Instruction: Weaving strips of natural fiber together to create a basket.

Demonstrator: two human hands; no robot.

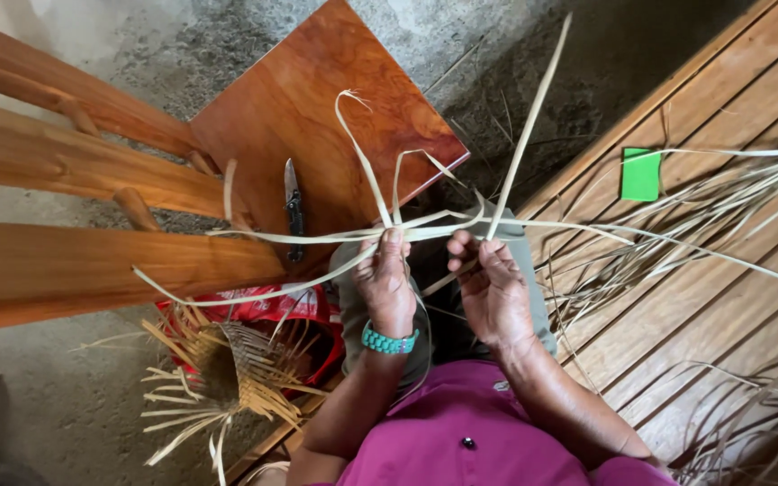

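Note:
My left hand (pixel 385 281), with a teal beaded bracelet at the wrist, pinches a crossing of pale palm-leaf strips (pixel 425 225) in front of my lap. My right hand (pixel 490 286) grips the same bundle just to the right, thumb up against one long strip (pixel 529 126) that rises toward the top. Other strips fan out left and right from the crossing. Both hands are closed on the strips.
A folding knife (pixel 294 209) lies on a reddish wooden stool (pixel 317 99) ahead. A half-woven basket (pixel 227 369) and a red bag (pixel 272 306) sit on the floor at left. Loose strips (pixel 677 225) and a green card (pixel 640 174) lie on the plank platform (pixel 731 297) at right.

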